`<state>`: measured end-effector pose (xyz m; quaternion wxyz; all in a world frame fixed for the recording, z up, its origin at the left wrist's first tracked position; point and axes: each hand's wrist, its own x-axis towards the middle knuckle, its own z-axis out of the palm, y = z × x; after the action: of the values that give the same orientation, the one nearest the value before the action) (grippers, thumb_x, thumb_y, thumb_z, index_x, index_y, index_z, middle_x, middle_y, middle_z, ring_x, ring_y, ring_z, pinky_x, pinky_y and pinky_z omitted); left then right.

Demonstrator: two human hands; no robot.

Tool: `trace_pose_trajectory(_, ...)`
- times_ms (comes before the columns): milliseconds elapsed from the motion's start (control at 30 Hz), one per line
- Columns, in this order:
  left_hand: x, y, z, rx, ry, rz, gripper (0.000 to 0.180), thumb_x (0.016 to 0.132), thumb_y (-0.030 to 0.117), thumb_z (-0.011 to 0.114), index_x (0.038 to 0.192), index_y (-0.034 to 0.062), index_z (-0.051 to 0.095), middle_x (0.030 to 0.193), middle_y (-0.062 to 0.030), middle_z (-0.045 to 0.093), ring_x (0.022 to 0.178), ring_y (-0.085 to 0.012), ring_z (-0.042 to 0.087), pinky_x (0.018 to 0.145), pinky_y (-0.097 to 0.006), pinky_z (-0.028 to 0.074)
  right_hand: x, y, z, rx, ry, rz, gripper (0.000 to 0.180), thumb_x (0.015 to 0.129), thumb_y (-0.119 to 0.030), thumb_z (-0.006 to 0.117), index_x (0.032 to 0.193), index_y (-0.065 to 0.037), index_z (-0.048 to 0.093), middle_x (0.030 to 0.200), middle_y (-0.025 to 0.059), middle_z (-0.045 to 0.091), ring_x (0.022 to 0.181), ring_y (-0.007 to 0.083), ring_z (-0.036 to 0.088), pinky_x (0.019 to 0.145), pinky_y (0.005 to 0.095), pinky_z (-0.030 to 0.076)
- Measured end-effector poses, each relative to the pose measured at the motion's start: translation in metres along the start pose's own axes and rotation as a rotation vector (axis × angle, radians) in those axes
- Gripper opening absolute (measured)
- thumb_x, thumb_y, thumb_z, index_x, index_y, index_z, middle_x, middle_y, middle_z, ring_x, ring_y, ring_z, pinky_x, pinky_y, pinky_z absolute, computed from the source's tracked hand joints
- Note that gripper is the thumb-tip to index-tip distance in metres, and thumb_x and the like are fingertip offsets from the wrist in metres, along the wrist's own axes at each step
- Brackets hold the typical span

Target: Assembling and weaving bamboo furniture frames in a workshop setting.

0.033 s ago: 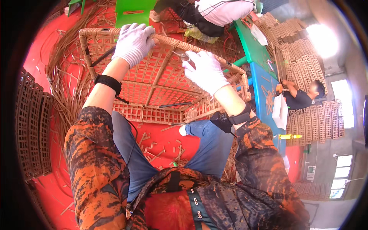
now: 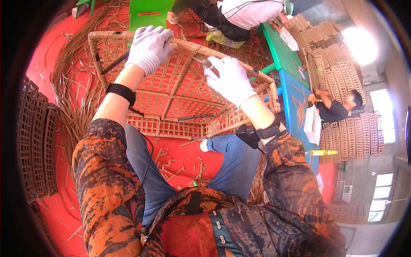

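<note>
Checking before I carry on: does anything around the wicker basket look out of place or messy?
Short cut rattan scraps litter the red floor between the person's knees, and long loose strands sprawl left of the wicker basket. The basket itself looks intact under the left hand and right hand.

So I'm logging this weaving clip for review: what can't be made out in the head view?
- Left hand: its palm side and grip on the wicker basket rim, hidden by its own glove back.
- Right hand: the small item pinched at its fingertips, too small to identify.
- Seated person opposite: cut off by the top edge.
</note>
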<state>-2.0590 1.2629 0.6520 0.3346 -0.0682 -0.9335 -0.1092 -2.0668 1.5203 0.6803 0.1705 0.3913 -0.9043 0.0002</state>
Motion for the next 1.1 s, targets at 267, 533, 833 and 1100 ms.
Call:
trace_pose_trajectory(267,0.000,0.004,0.002,0.030,0.043,-0.008,0.023,0.082,0.030,0.061,0.095,0.0112,0.062,0.091,-0.0055,0.059,0.095,-0.0252,0.054,0.092,-0.040,0.038,0.003,0.005,0.001,0.109,0.073,0.011,0.035,0.080,-0.030,0.064,0.108,-0.009,0.057,0.091,0.0177,0.058,0.090,0.0345,0.056,0.080,0.0448,0.047)
trace_pose_trajectory(533,-0.002,0.007,0.006,0.082,0.049,-0.022,0.024,0.082,0.028,0.060,0.098,0.0106,0.060,0.094,-0.0064,0.058,0.097,-0.0262,0.053,0.092,-0.041,0.038,0.013,0.005,0.001,0.076,-0.026,-0.011,0.026,0.083,-0.030,0.060,0.095,-0.007,0.058,0.088,0.0155,0.058,0.086,0.0325,0.058,0.075,0.0441,0.049)
trace_pose_trajectory(833,-0.003,0.003,0.006,0.072,0.049,0.007,0.026,0.083,0.030,0.059,0.100,0.0104,0.059,0.095,-0.0064,0.058,0.098,-0.0259,0.053,0.092,-0.041,0.038,0.017,0.012,-0.015,-0.017,-0.150,-0.250,0.021,0.086,-0.030,0.055,0.097,-0.012,0.059,0.090,0.0091,0.059,0.076,0.0275,0.060,0.067,0.0408,0.051)
trace_pose_trajectory(1100,-0.006,-0.002,0.006,0.049,0.074,0.008,0.024,0.084,0.030,0.058,0.098,0.0105,0.060,0.093,-0.0065,0.059,0.097,-0.0262,0.054,0.093,-0.040,0.038,0.016,-0.011,-0.035,0.019,-0.142,-0.049,0.029,0.084,-0.030,0.059,0.106,-0.013,0.053,0.088,0.0146,0.056,0.086,0.0314,0.060,0.072,0.0427,0.051)
